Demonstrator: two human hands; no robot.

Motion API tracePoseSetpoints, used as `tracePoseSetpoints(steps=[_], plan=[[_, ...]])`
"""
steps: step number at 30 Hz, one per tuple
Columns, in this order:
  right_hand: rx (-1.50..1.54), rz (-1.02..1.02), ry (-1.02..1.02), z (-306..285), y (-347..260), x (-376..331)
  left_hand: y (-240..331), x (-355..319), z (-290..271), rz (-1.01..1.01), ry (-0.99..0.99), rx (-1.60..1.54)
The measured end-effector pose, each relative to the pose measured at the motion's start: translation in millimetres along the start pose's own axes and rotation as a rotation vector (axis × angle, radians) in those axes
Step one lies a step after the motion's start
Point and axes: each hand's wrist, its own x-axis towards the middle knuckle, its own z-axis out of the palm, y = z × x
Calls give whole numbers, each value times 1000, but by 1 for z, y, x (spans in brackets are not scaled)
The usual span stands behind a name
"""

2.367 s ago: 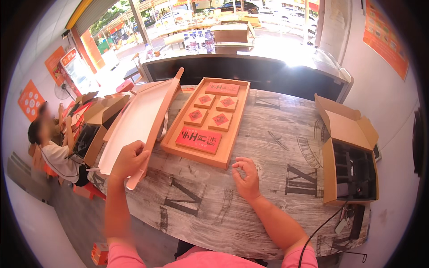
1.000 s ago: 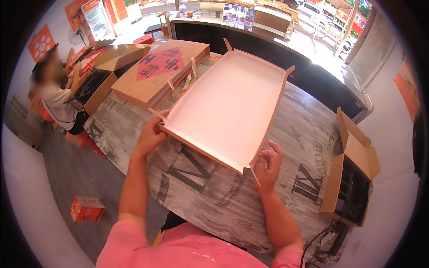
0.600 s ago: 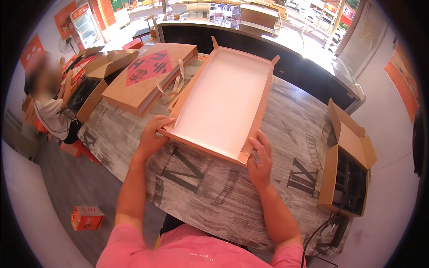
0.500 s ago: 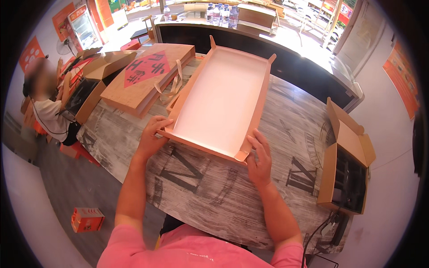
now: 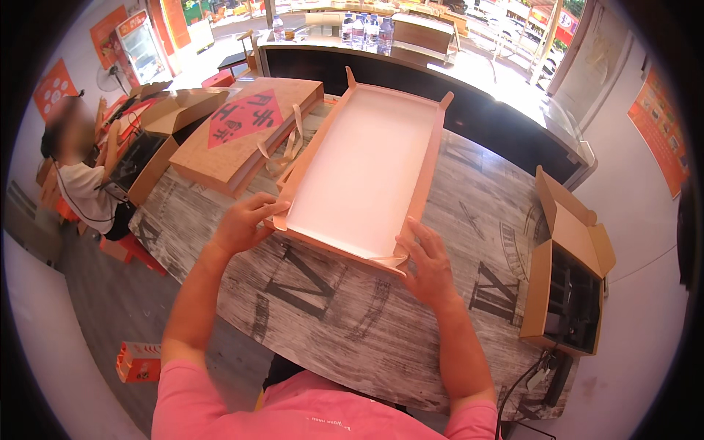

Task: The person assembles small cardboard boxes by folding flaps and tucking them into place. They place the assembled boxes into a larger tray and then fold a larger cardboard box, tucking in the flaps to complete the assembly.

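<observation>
A shallow cardboard tray (image 5: 363, 165), orange-pink outside and white inside, lies in front of me on the table with nothing in it. Small flaps stick up at its two far corners. My left hand (image 5: 248, 222) pinches the near left corner between thumb and fingers. At the near right corner, my right hand (image 5: 427, 262) is closed on the wall, its fingers reaching over the edge and its thumb low against the side. Left of the tray lies a brown gift box (image 5: 205, 165) with a red diamond label and a ribbon handle (image 5: 292, 143).
An open carton (image 5: 532, 293) with black contents stands at the table's right end, a cable beside it. Another open carton (image 5: 150, 161) is at the left, near a seated person (image 5: 84, 187). Bottles (image 5: 367, 33) stand on the counter behind. An orange-red box (image 5: 138, 361) rests on the floor.
My left hand has turned slightly and its forearm has swung outward to the left. My right fingers have moved further over the near right corner. The tray has barely shifted.
</observation>
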Motion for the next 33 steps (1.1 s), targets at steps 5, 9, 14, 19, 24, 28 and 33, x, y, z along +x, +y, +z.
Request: tracePoseSetpoints(steps=[5,9,14,19,24,28,33], plan=[[11,-9,40,0,12,-5,4,20,-17,129,-192,78],[17,16,91,4,19,-7,3,37,-17,218,-289,129],[17,2,100,5,17,-2,-5,52,-16,338,-418,250],[29,8,105,3,18,-3,9,81,-28,328,-663,366],[20,-11,130,0,16,-3,21,101,-34,228,-859,422],[11,6,187,-1,21,-1,18,113,-39,184,-879,370],[108,165,219,8,29,-10,24,121,-36,181,-836,298]])
